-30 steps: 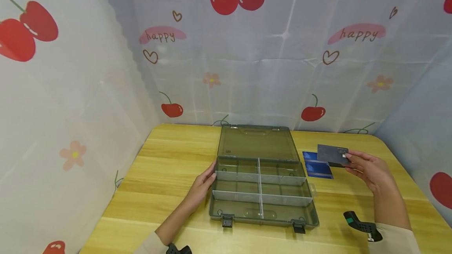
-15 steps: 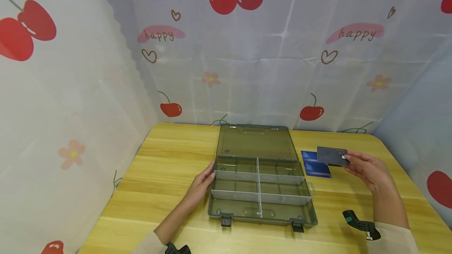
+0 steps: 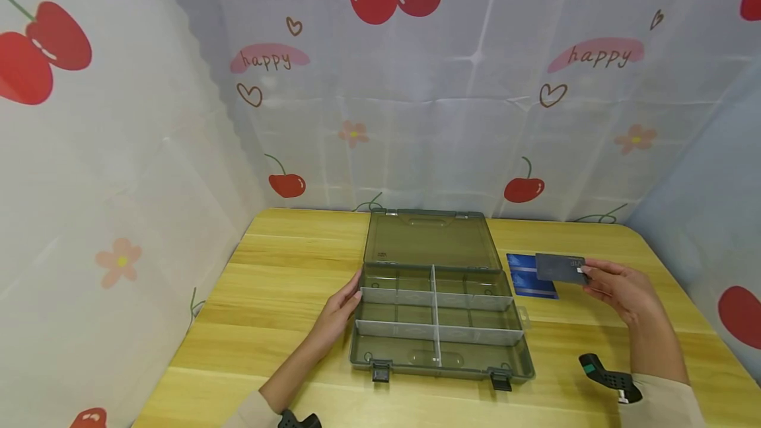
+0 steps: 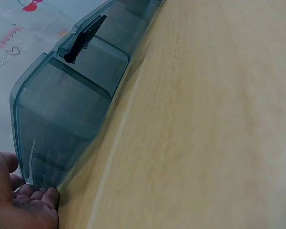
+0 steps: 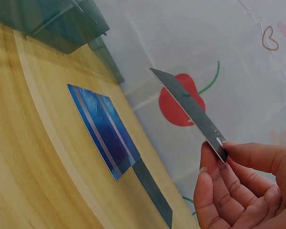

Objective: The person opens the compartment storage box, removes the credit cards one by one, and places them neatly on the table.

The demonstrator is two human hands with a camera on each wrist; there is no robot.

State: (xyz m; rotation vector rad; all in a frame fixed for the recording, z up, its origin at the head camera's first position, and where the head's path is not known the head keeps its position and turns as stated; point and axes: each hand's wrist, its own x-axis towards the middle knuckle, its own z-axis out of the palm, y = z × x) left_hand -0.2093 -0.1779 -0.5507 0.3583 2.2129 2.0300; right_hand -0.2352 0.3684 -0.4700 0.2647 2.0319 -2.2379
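Observation:
Between thumb and fingers, my right hand point(image 3: 624, 289) pinches the edge of a dark grey VIP card point(image 3: 559, 268), raised above the table. Below it lie blue cards point(image 3: 532, 283); in the right wrist view another dark card point(image 5: 152, 191) lies beside them. My left hand point(image 3: 333, 316) holds the left side of a translucent grey-green compartment box point(image 3: 442, 372), thumb by the rim. In the left wrist view its bent fingers point(image 4: 38, 195) touch the box's corner. The box lies with its lid point(image 3: 434, 240) folded back, and white dividers split it into several compartments with nothing inside.
The wooden table point(image 3: 285, 249) meets a cherry-print curtain point(image 3: 416, 117) at the back and sides. Two black latches point(image 3: 381, 371) stick out at the box's front. A black wrist device point(image 3: 609, 378) sits by the right sleeve.
My right hand has lowered the grey card slightly, and it covers the dark card beneath in the head view. The left hand and the box have not moved.

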